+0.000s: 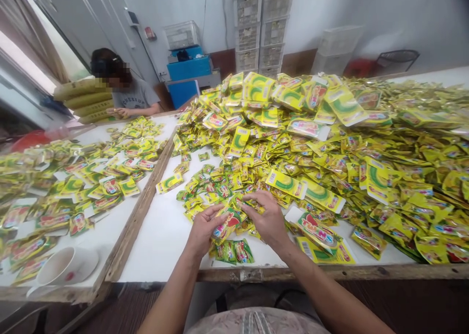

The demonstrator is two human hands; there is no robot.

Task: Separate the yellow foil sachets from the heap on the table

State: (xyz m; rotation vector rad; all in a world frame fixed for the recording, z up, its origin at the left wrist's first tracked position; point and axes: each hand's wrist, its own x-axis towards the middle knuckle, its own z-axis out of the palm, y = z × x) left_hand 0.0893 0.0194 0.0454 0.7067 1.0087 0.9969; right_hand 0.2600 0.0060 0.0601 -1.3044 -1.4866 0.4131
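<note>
My left hand (pixel 205 230) grips a yellow printed pouch (pixel 230 220) by its left side, thumb across the front. At the pouch's upper right edge is my right hand (pixel 269 219), its thumb and fingertips drawn together. Whether those fingertips hold the pouch's edge or a small sachet is too small to tell. Small green sachets (pixel 234 252) lie joined side by side on the white table just below the pouch. Beyond my hands spreads a loose heap of small green and yellow sachets (pixel 220 187). Right of my right hand rests a larger yellow pouch with a red-lettered front (pixel 317 230).
A large pile of yellow packets (pixel 311 123) covers the table's right and back. Left of a wooden divider (pixel 146 197) lie more packets (pixel 106 177) and a white cup (pixel 60 266). Across the table sits a person (pixel 132 92). Crates (pixel 247 31) are stacked by the wall.
</note>
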